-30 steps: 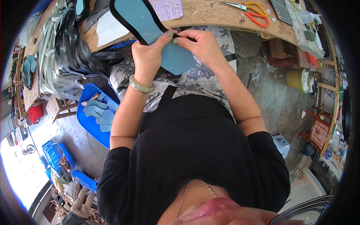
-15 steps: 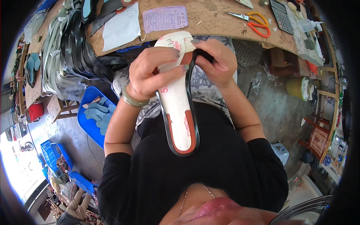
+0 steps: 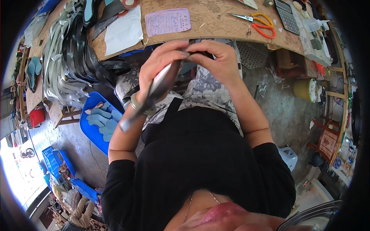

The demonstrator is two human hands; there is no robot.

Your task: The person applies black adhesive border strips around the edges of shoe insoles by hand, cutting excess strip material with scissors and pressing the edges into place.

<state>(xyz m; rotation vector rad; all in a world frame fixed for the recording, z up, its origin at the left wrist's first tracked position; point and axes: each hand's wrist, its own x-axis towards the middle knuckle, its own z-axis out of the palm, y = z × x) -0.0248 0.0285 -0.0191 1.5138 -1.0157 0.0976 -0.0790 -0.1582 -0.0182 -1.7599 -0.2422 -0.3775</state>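
A shoe insole (image 3: 157, 86), pale with a black strip along its edge, is tilted nearly edge-on and smeared by motion. My left hand (image 3: 156, 65) wraps round its front part, with the heel end pointing down over my left wrist. With thumb and fingers bent into a pinch, my right hand (image 3: 221, 63) meets the left fingertips at the insole's front edge. What lies between the right fingertips looks like the dark edge strip, mostly hidden. A loose black strip end (image 3: 174, 107) hangs below, over my lap.
Ahead is a wooden workbench (image 3: 216, 27) with scissors (image 3: 254, 21), a calculator (image 3: 287, 17), a purple slip (image 3: 168, 21) and white paper (image 3: 123, 32). Bundled strips (image 3: 73, 50) drape over its left side. A blue bin (image 3: 90, 129) at my left holds light blue insole pieces (image 3: 102, 119).
The insole has turned from facing up to nearly edge-on, its heel end swinging left toward my left forearm. My right hand has moved slightly left, and the fingertips of both hands now meet.
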